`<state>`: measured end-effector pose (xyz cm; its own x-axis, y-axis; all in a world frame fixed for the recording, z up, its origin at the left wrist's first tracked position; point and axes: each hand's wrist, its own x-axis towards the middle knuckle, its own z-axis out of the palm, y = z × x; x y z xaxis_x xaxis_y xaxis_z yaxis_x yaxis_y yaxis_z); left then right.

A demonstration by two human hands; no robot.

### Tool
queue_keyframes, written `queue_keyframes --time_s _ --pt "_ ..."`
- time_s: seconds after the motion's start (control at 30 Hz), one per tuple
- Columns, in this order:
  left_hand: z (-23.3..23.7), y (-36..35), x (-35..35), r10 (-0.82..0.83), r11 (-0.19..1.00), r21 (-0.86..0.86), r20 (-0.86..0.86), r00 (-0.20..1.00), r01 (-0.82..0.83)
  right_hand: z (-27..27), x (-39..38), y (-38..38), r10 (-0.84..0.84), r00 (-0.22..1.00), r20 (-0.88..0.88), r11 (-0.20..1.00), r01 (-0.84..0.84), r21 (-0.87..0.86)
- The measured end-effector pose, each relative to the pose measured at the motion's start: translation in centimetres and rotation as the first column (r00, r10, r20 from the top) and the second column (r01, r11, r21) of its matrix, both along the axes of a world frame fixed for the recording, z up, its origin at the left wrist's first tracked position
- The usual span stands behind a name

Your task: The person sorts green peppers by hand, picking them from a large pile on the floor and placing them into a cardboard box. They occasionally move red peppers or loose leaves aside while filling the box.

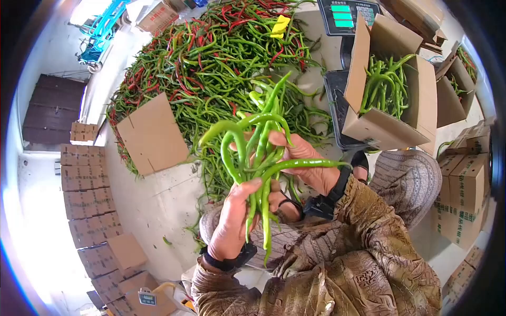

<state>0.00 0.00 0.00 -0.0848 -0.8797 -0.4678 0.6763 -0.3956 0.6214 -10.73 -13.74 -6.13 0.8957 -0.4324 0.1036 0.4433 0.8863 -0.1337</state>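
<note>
A bunch of long green chili peppers (261, 152) is held up between my two hands, in front of my lap. My left hand (232, 218) is closed round the lower left of the bunch, thumb on top. From the right, my right hand (311, 158) grips the same bunch, and one chili lies across its fingers toward the wrist. Behind the bunch spreads a large heap of green and red chilies (211, 68) on the floor. To the right, an open cardboard box (387, 129) with green chilies inside stands on a weighing scale (337, 97).
The scale's display (342, 16) is lit green. A flat cardboard sheet (153, 134) lies at the heap's left edge, and a yellow object (280, 26) rests on the heap. Stacked cartons (87, 179) line the left wall; more boxes (464, 184) stand at right.
</note>
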Motion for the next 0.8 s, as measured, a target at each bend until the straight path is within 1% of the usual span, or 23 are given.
queue_keyframes --time_s 0.07,0.1,0.17,0.2,0.27,0.3,0.33,0.37,0.43,0.47,0.5,0.53,0.57,0.63,0.67,0.7,0.73,0.77,0.8 --pt "0.3 -0.4 -1.5 0.158 0.966 0.172 0.201 0.967 -0.194 -0.1 -1.0 -0.2 0.021 0.961 -0.274 0.996 -0.044 -0.078" --pt "-0.6 0.3 -2.0 0.155 0.951 0.236 0.191 0.969 -0.198 -1.3 -1.4 0.4 0.028 0.955 -0.297 0.997 -0.048 -0.060" --pt "-2.2 0.4 -2.4 0.246 0.933 0.195 0.269 0.931 -0.302 -2.8 -0.3 0.6 -0.053 0.955 -0.293 0.987 0.006 -0.159" --pt "-2.5 0.4 -2.8 0.243 0.931 0.205 0.267 0.933 -0.301 -2.8 -0.5 0.8 -0.140 0.939 -0.315 0.975 0.075 -0.211" --pt "-3.3 0.3 -3.4 0.422 0.881 0.101 0.274 0.864 -0.462 -2.8 -0.9 0.7 -0.141 0.925 -0.352 0.977 0.072 -0.203" --pt "-3.9 0.3 -3.4 0.423 0.880 0.105 0.274 0.864 -0.464 -2.8 -0.9 0.6 -0.147 0.914 -0.378 0.976 0.073 -0.203" --pt "-4.7 0.4 -3.3 0.464 0.872 0.028 0.273 0.843 -0.489 -3.1 -1.1 0.6 -0.132 0.933 -0.334 0.980 0.072 -0.186" --pt "-5.2 0.4 -3.3 0.505 0.858 -0.051 0.269 0.820 -0.511 -3.1 -1.3 0.6 -0.132 0.932 -0.336 0.980 0.073 -0.184" --pt "-4.8 0.5 -3.6 0.506 0.857 -0.048 0.259 0.823 -0.513 -3.1 -1.9 0.7 -0.064 0.956 -0.286 0.996 0.041 -0.085" --pt "-4.3 0.5 -4.0 0.486 0.869 -0.064 0.288 0.825 -0.490 -3.7 -1.9 0.5 -0.057 0.968 -0.244 0.997 0.042 -0.064" --pt "-3.7 0.5 -4.3 0.466 0.880 -0.077 0.318 0.825 -0.468 -4.1 -2.1 0.3 -0.055 0.968 -0.245 0.997 0.041 -0.061" --pt "-3.4 0.6 -4.3 0.445 0.889 -0.103 0.423 0.789 -0.446 -4.5 -2.5 0.0 -0.009 0.970 -0.245 1.000 0.008 -0.003" --pt "-2.9 0.7 -4.2 0.444 0.889 -0.098 0.423 0.790 -0.447 -5.0 -2.8 -0.2 0.036 0.969 -0.243 0.998 -0.024 0.055" --pt "-2.0 1.1 -3.2 0.491 0.853 -0.041 0.400 0.774 -0.521 -6.2 -3.7 -0.5 0.063 0.962 -0.265 0.996 -0.043 0.081" --pt "-2.2 2.0 -2.3 0.546 0.831 -0.057 0.276 0.791 -0.554 -6.5 -4.0 -0.4 0.096 0.979 -0.181 0.994 -0.083 0.076" --pt "-1.4 2.9 -1.5 0.545 0.826 -0.065 0.351 0.762 -0.560 -6.7 -4.3 -0.4 0.132 0.987 -0.095 0.990 -0.125 0.068" --pt "-1.0 3.5 -0.3 0.592 0.805 -0.187 0.313 0.743 -0.563 -6.3 -4.6 -0.2 0.150 0.987 -0.060 0.986 -0.145 0.082" --pt "-0.1 4.5 0.2 0.621 0.757 -0.206 0.521 0.585 -0.620 -5.8 -4.6 -0.1 0.156 0.986 -0.059 0.985 -0.151 0.083" --pt "-0.3 6.0 2.5 0.702 0.704 -0.237 0.373 0.607 -0.669 -5.4 -4.7 0.0 0.143 0.988 -0.061 0.988 -0.139 0.061"
